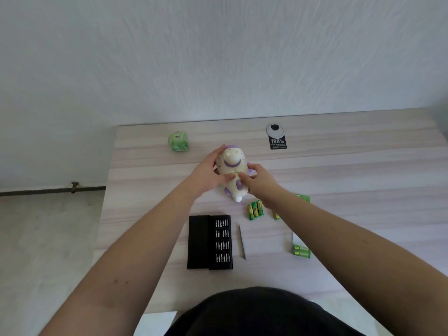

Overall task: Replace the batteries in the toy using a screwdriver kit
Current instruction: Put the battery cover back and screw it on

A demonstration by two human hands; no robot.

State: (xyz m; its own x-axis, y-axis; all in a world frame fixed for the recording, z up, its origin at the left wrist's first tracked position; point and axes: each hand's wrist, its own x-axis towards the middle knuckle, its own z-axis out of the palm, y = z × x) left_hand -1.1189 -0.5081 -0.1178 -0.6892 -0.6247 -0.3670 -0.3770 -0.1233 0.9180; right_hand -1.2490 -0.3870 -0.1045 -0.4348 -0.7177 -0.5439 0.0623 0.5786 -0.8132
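Cream plastic toy with purple trim (pixel 233 172) lying mid-worktop, held between both hands. Left hand (pixel 209 173) fingers wrapped round toy's side; right hand (pixel 257 181) fingers grasping opposite side, thumb near seam. Loose green-yellow batteries (pixel 255 209) just beside toy; slim grey screwdriver (pixel 242 241) and open black bit case (pixel 210 242) nearer body. Pale wood-grain worktop (pixel 339 180). Risk: rounded toy rolls if grip slackens, knocks batteries; old/new cells get mixed.
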